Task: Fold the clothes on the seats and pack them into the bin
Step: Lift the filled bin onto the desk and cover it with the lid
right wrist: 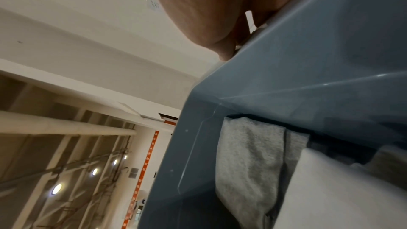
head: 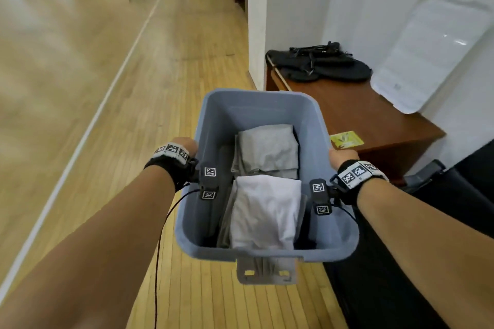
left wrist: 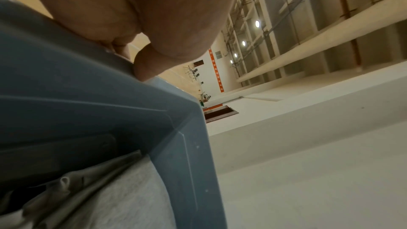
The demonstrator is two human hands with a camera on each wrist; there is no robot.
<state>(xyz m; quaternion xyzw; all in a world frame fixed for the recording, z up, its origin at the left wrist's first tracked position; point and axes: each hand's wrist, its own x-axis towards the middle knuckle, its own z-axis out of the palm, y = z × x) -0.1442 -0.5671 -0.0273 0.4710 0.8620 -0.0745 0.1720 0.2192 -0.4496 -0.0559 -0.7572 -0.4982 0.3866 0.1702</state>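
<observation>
Your bare forearms fill the lower corners of the frame. Your left hand (head: 187,145) and right hand (head: 340,156) each curl over a long side rim of the blue-grey plastic bin (head: 256,97), held at centre. Its long axis runs straight away from you, both hands equally near. Folded grey and white clothes (head: 267,195) lie inside.

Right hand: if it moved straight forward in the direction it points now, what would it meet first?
Probably the brown wooden cabinet. The right hand grips the bin rim, pointing toward the cabinet's near corner, where a yellow card lies. Depth is unclear.
</observation>
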